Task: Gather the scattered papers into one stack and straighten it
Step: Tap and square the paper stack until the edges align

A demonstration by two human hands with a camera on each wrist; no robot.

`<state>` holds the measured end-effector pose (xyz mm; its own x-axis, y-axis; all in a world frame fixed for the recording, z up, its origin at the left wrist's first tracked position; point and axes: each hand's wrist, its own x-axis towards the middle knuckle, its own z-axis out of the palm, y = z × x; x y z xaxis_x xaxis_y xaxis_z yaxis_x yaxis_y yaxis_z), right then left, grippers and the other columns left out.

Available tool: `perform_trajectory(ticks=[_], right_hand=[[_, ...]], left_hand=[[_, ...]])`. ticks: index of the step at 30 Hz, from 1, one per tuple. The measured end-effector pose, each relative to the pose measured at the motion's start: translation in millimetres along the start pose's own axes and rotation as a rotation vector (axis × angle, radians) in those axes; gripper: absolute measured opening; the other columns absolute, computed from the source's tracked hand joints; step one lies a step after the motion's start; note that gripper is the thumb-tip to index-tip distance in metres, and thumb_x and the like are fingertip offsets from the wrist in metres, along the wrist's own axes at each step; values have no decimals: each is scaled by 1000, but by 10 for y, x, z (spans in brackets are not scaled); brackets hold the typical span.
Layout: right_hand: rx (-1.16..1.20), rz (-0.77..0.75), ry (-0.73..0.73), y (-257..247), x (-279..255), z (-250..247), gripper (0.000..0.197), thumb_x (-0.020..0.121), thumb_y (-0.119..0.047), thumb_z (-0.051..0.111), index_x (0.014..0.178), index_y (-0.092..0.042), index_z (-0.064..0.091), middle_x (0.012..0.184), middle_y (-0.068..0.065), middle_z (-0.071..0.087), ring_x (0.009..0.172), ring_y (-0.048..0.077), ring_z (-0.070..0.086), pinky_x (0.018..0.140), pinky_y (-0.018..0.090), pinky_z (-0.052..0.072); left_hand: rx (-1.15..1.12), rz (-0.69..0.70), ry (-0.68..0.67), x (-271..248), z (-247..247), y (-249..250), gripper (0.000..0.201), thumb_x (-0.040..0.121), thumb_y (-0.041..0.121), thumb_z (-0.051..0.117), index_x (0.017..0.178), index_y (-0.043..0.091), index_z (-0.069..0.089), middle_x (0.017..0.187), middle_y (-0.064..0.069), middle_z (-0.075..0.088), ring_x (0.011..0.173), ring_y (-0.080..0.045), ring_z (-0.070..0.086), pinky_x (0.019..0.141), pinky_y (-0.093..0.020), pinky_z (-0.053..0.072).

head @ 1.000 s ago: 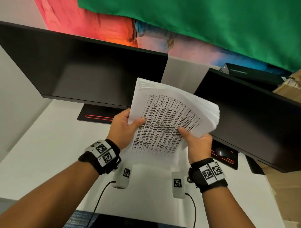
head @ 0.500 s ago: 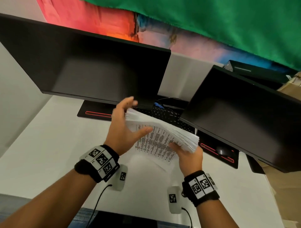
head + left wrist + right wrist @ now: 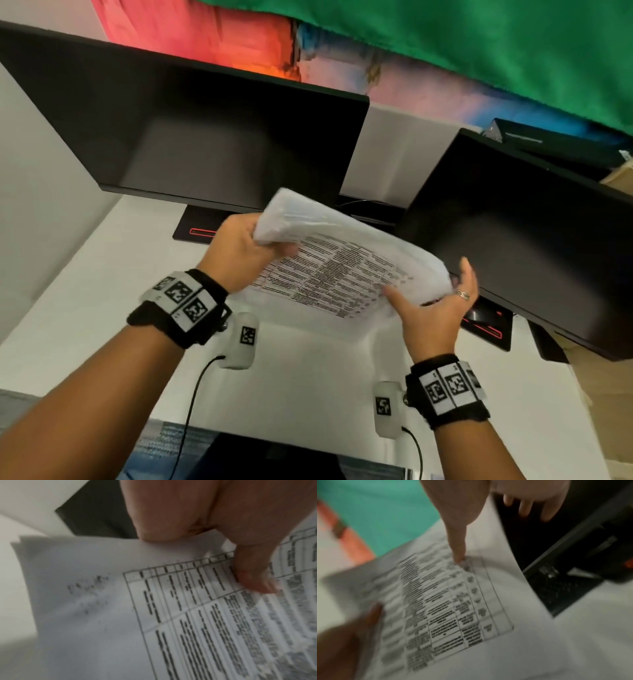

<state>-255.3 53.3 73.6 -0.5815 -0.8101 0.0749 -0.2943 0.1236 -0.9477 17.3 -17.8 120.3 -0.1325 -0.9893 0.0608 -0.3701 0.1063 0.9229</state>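
Observation:
A stack of printed papers with a table on the top sheet hangs tilted in the air above the white desk. My left hand grips its upper left corner, thumb on top and fingers hidden beneath. In the left wrist view the thumb presses the fanned sheets, whose edges are uneven. My right hand sits at the right edge, thumb tip resting on the top sheet. Its fingers are spread, reaching past the stack's edge.
Two black monitors stand close behind the stack, their bases on the desk. A dark keyboard lies between them. Cardboard is at the right and a dark object at the near edge.
The stack dropped from upright to nearly flat, then rose and tilted. My left hand closed on its upper left corner. My right hand slid from the bottom to the right edge and spread its fingers.

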Motion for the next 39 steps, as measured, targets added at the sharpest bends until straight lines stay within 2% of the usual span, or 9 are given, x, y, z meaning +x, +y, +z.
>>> perform_trajectory(ticks=[3, 7, 11, 13, 16, 24, 31, 36, 39], right_hand=[[324, 232, -177, -6, 78, -18, 81, 68, -4, 87, 137, -15, 48, 123, 6, 68, 109, 18, 69, 98, 46, 54], [328, 140, -144, -157, 93, -9, 27, 79, -2, 79, 96, -22, 72, 95, -1, 78, 89, 15, 75, 79, 37, 62], [179, 43, -37, 51, -153, -28, 24, 79, -10, 80, 95, -24, 68, 91, -4, 72, 76, -8, 68, 70, 12, 55], [180, 142, -90, 283, -309, -8, 30, 79, -9, 80, 99, -25, 66, 95, -5, 72, 80, -5, 69, 78, 18, 57], [178, 284, -115, 433, -385, -20, 38, 77, -13, 83, 105, -31, 65, 100, -5, 73, 87, 1, 71, 87, 30, 57], [330, 211, -108, 362, -235, -31, 32, 87, -8, 71, 115, -19, 62, 102, -1, 71, 92, 11, 72, 74, 23, 58], [326, 175, 16, 321, -188, 10, 15, 96, -13, 60, 98, -23, 69, 99, 2, 70, 87, 13, 69, 72, 27, 57], [297, 155, 82, 255, -143, 33, 21, 98, -12, 56, 93, -25, 71, 95, -6, 69, 80, -10, 63, 68, 5, 47], [271, 170, 98, 282, -117, 47, 21, 98, -16, 56, 96, -31, 71, 102, -9, 68, 98, 1, 62, 83, 17, 46]], left_hand=[[-239, -91, -37, 9, -12, -151, 34, 72, 23, 81, 104, 15, 73, 96, 2, 78, 86, -11, 75, 76, -31, 60], [-214, -45, 169, -44, 249, -288, 25, 78, 13, 80, 101, 20, 74, 95, 4, 76, 87, -5, 72, 80, -26, 59], [10, 56, 187, -321, 400, -563, 24, 83, 14, 76, 103, 25, 73, 95, 23, 72, 87, 7, 68, 78, -10, 52], [6, -57, 106, -437, 452, -795, 27, 80, 15, 79, 98, 32, 69, 88, 28, 71, 83, 14, 65, 72, -5, 48], [5, -116, 20, -492, 506, -951, 33, 79, 26, 81, 107, 16, 67, 97, 10, 70, 86, 5, 65, 71, -11, 51], [-208, -54, 153, -376, 489, -688, 33, 82, 48, 61, 109, 28, 59, 99, 17, 65, 92, -6, 65, 79, -27, 55], [-289, -108, 267, -339, 514, -657, 23, 97, 24, 50, 101, 19, 71, 94, 2, 72, 87, -14, 66, 76, -29, 54], [-312, -141, 297, -325, 535, -586, 32, 100, 11, 46, 92, 23, 74, 85, 7, 73, 78, -2, 65, 68, -16, 51], [-265, -134, 302, -311, 532, -603, 25, 102, 16, 45, 106, 17, 70, 94, -1, 70, 79, -2, 61, 71, -22, 50]])
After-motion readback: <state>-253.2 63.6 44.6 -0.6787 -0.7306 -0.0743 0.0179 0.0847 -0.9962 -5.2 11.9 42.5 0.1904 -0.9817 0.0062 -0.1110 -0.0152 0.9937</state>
